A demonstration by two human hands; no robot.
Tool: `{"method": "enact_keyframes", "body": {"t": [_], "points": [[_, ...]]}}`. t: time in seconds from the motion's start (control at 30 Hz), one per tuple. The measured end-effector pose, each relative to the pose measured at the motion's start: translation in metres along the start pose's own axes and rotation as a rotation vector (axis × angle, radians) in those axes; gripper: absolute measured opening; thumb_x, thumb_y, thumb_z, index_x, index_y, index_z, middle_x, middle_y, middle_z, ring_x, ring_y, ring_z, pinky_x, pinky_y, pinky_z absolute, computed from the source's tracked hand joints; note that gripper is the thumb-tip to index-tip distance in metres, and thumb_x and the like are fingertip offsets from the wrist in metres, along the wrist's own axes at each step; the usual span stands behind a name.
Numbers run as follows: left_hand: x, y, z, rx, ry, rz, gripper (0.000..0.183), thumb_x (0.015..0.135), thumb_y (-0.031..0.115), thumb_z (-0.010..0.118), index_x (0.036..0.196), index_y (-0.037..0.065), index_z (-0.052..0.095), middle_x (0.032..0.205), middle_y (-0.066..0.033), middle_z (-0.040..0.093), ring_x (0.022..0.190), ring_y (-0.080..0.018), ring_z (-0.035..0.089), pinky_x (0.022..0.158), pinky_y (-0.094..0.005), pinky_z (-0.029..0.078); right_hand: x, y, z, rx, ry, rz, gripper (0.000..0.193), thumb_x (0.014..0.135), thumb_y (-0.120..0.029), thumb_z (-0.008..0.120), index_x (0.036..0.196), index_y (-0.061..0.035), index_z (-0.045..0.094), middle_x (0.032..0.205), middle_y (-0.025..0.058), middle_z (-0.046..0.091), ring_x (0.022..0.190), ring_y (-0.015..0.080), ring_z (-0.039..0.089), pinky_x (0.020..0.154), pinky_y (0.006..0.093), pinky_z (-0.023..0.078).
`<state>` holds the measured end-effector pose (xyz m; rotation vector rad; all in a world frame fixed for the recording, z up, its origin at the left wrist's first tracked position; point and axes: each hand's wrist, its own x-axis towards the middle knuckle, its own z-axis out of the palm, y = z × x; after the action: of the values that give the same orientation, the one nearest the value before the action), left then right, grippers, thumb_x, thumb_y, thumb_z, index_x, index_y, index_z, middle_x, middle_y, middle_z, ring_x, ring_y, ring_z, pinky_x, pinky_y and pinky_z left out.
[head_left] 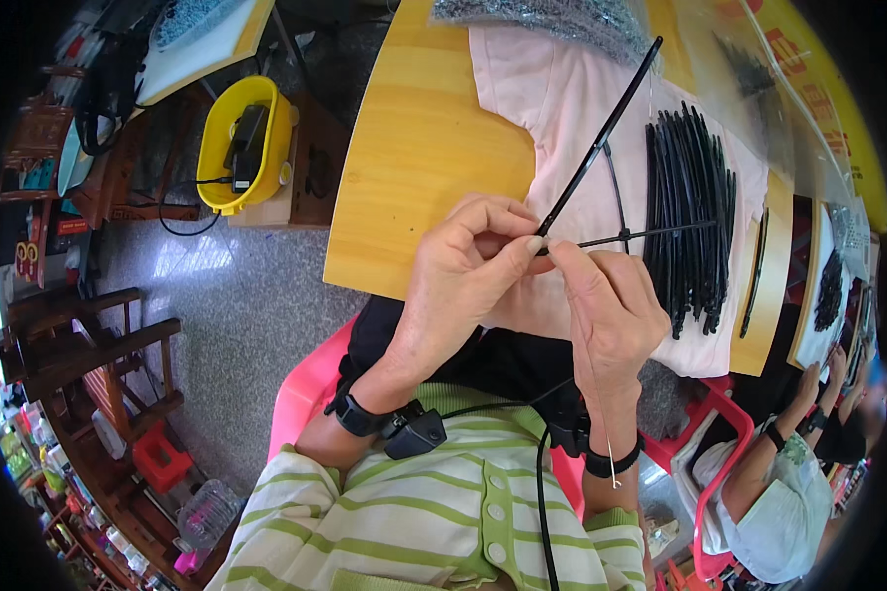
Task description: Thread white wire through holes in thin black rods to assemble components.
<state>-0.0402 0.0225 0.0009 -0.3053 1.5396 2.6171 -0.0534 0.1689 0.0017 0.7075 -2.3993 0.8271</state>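
My left hand (473,256) is closed on the lower end of a long, glossy black stick (601,138), which slants up and away to the right. My right hand (611,300) pinches close against that same end, thumb and forefinger together. A thin white thread (609,448) hangs from it past the wrist; the fingers cover the rest. Just beyond lies a thin black crossed piece (624,234), one arm reaching over a bundle of black sticks (688,217). The bundle rests on a pale pink shirt (508,89) spread on the wooden table (384,197).
Clear plastic bags (562,20) lie at the table's far side. A single black stick (756,271) lies near the right edge. On the left, a yellow bin (278,148) holds a black adapter. Another person's arm (769,458) is at the right, beside a pink chair (705,561).
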Motion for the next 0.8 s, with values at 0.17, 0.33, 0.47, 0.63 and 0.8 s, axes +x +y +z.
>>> {"method": "enact_keyframes", "body": {"t": [0.17,0.33,0.47,0.63,0.8], "points": [[-0.001,0.003,0.001,0.013,0.001,-0.019,0.011,0.085,-0.002,0.056,0.095,-0.006,0.057,0.105,-0.0082,0.053,0.093,-0.0120,0.056,0.084,-0.0251,0.049,0.004,0.000,-0.003,-0.017,-0.024,-0.018,0.037,0.055,-0.004,0.064,0.091,-0.0092,0.068,0.071,0.0013,0.052,0.058,0.0165,0.051,0.047,0.0275,0.043],[-0.001,0.004,-0.001,0.036,-0.030,-0.049,0.013,0.087,-0.003,0.052,0.099,-0.008,0.053,0.105,-0.0079,0.048,0.094,-0.0130,0.057,0.086,-0.0283,0.052,0.006,0.002,-0.007,-0.033,-0.048,-0.046,0.037,0.054,-0.005,0.063,0.090,-0.0095,0.067,0.071,0.0010,0.051,0.058,0.0155,0.051,0.046,0.0265,0.042],[-0.001,0.000,-0.001,0.079,-0.052,-0.022,0.017,0.085,-0.002,0.056,0.102,-0.006,0.059,0.103,-0.0073,0.057,0.094,-0.0119,0.056,0.085,-0.0235,0.046,0.006,0.005,-0.010,-0.016,-0.064,-0.055,0.036,0.054,-0.004,0.063,0.090,-0.0098,0.067,0.070,0.0010,0.051,0.057,0.0151,0.051,0.045,0.0256,0.042],[0.000,-0.001,-0.004,0.028,-0.088,-0.051,0.016,0.085,-0.002,0.056,0.100,-0.005,0.060,0.103,-0.0071,0.057,0.094,-0.0129,0.056,0.086,-0.0254,0.046,0.006,0.007,-0.012,0.082,-0.080,-0.023,0.035,0.055,-0.003,0.064,0.090,-0.0105,0.067,0.071,0.0015,0.052,0.058,0.0168,0.052,0.047,0.0264,0.042],[0.001,-0.001,-0.004,-0.074,-0.119,-0.112,0.014,0.085,-0.002,0.056,0.098,-0.005,0.059,0.101,-0.0067,0.057,0.093,-0.0128,0.056,0.084,-0.0255,0.049,0.011,0.001,-0.021,0.362,-0.190,0.206,0.021,0.072,0.005,0.066,0.091,-0.0029,0.066,0.077,0.0050,0.056,0.065,0.0146,0.053,0.058,0.0227,0.042]]}}
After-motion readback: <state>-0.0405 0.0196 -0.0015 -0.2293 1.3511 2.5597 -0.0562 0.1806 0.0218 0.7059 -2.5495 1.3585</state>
